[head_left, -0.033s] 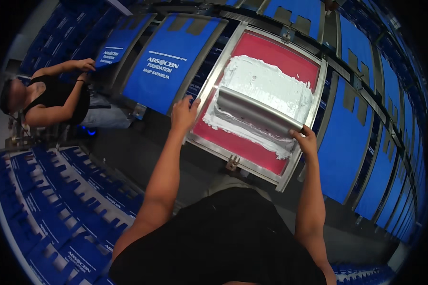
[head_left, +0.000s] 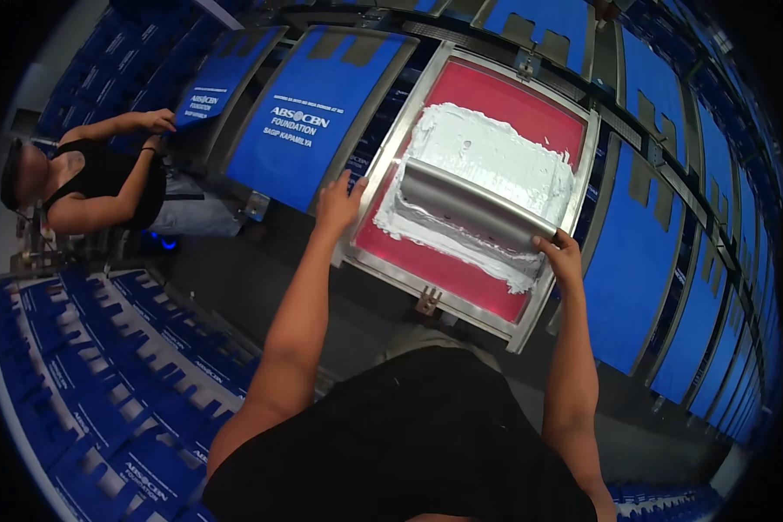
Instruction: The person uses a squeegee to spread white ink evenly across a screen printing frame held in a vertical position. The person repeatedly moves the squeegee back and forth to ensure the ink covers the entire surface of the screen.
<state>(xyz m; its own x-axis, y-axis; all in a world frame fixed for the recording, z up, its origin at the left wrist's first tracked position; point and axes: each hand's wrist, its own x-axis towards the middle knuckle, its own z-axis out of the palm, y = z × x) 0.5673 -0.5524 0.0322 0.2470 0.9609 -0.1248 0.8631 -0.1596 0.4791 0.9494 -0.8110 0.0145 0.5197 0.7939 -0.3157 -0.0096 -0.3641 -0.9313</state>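
Note:
A screen-printing frame with a metal rim and red mesh lies tilted in front of me. Thick white ink covers much of the mesh, with ragged edges. Across the ink lies a long silver squeegee, slanting down to the right. My right hand grips its right end, thumb on top. At the frame's left edge is my left hand, fingers apart, holding nothing; its fingertips are at the rim, though I cannot tell whether they press on it. The squeegee's left end has no hand on it.
Left of the frame, a blue fabric sheet with white print lies on a board. Further blue sheets on boards line the right. A co-worker handles a sheet at far left. Stacked blue printed pieces fill the lower left.

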